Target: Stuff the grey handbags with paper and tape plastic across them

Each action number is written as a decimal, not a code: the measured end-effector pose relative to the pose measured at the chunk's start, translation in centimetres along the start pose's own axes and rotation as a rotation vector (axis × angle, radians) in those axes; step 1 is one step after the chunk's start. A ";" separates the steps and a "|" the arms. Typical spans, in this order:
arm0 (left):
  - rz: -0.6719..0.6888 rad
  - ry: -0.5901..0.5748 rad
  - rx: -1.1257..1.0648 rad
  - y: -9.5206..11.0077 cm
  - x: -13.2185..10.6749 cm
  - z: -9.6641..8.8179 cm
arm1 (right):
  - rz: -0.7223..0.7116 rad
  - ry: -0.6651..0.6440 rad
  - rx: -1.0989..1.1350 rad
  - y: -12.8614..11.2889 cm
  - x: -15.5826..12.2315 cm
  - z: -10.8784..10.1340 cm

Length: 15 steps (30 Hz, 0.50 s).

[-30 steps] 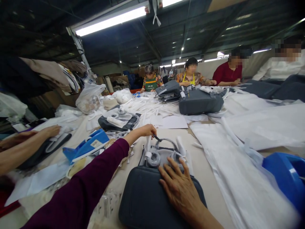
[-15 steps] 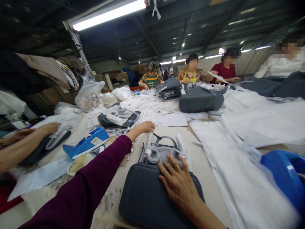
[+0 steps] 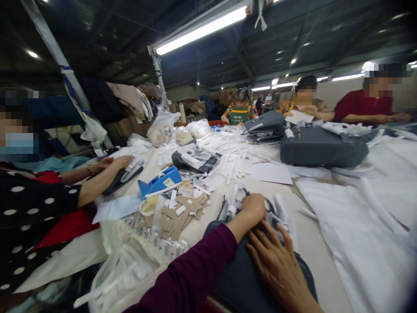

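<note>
A dark grey bag (image 3: 241, 278) lies in front of me on the table, its top end wrapped in white paper and clear plastic. My right hand (image 3: 276, 269) lies flat on the bag with fingers spread. My left hand (image 3: 254, 206), in a maroon sleeve, is closed at the bag's top end among the wrapped straps (image 3: 276, 208); what it pinches is hidden by the fingers.
A blue tape dispenser (image 3: 161, 182), brown and white paper tags (image 3: 182, 208) and plastic bags (image 3: 130, 261) lie to the left. A co-worker's hands (image 3: 114, 165) rest on a dark item at left. More grey bags (image 3: 322, 150), white sheets (image 3: 365, 217) and seated people line the far side.
The view has swung to the left, bringing the co-worker at left into sight. My left hand has drawn back from beyond the bag onto its wrapped top end. My right hand stays on the bag.
</note>
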<state>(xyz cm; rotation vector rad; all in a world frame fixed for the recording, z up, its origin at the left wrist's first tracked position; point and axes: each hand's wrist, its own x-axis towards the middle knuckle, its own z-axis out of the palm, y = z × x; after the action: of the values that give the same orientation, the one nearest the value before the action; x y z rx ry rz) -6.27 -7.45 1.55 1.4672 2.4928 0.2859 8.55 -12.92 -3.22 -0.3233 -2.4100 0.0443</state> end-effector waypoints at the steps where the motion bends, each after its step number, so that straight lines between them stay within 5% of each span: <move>1: 0.008 0.002 -0.006 -0.3 0.2 0.2 | -0.015 0.016 -0.001 0.1 -0.1 0.3; 9: 0.027 0.021 -0.024 1.2 -0.9 0.8 | -0.029 0.066 0.071 0.6 -0.7 1.4; 15: 0.097 -0.083 -0.108 -0.7 0.4 1.0 | -0.342 0.124 -0.163 2.7 -0.4 2.4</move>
<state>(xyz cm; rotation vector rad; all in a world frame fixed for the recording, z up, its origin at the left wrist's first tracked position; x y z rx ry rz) -6.72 -7.33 0.35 1.5261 2.3080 0.3640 7.91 -10.27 -5.63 0.0170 -2.3172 -0.3177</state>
